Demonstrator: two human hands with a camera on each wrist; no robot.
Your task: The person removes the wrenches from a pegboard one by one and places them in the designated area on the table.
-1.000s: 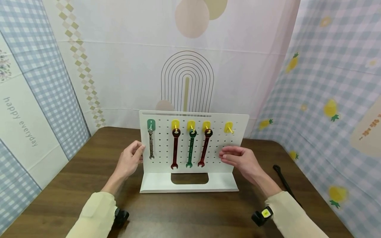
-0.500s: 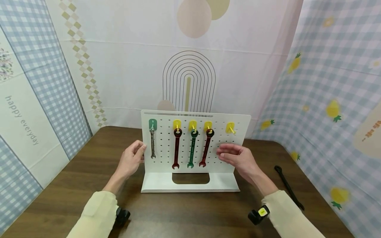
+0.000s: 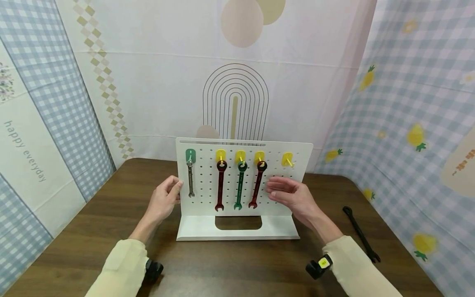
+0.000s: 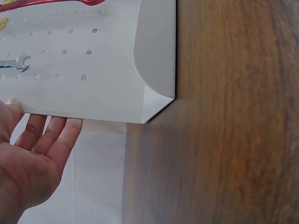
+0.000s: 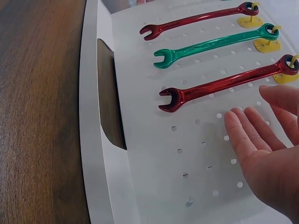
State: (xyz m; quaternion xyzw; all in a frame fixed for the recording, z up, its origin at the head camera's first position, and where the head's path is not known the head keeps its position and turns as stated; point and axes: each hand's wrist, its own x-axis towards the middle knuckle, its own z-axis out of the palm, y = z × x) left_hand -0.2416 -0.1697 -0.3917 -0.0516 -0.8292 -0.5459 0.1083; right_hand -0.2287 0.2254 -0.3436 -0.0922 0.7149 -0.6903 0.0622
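A white pegboard stand (image 3: 237, 227) stands upright on the table. My left hand (image 3: 163, 198) holds its left edge, thumb at the front and fingers behind, as the left wrist view shows. My right hand (image 3: 293, 196) is in front of the board's right part, fingers extended and nothing held, just right of a red wrench (image 3: 257, 185). Left of that hang a green wrench (image 3: 239, 187) and another red wrench (image 3: 220, 187), all from yellow hooks. A small silver wrench (image 3: 191, 179) hangs from a green hook (image 3: 191, 155) at far left. The rightmost yellow hook (image 3: 287, 159) bears nothing.
A black wrench (image 3: 360, 233) lies on the brown wooden table (image 3: 230, 268) to the right, beyond my right forearm. Patterned cloths hang behind the table and along both sides.
My right hand has shifted a little to the left, closer to the nearer red wrench. My left hand keeps its hold on the board's edge.
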